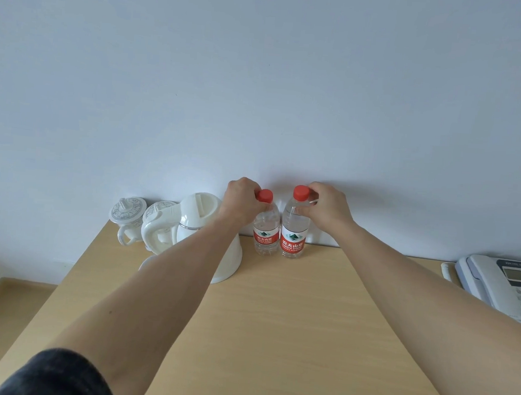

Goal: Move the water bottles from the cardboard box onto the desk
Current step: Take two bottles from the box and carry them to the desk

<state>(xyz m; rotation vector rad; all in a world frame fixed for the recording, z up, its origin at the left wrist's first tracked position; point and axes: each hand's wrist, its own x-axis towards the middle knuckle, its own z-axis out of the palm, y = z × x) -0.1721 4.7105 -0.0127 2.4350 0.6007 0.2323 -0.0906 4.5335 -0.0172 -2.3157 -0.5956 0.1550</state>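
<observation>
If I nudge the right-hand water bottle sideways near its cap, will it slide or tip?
Probably tip: the right bottle is tall, narrow and nearly full, so top-heavy. It would likely knock the left bottle close beside it. The right hand gripping its neck steadies it.

Pale wooden desk [274, 337] with two water bottles [293, 230], kettle [220, 225], lidded cups [128, 216], telephone [503, 282].

Clear glossy plastic bottles [294, 230], matt wood-grain desk [275, 321], glossy white kettle [202, 215].
</observation>
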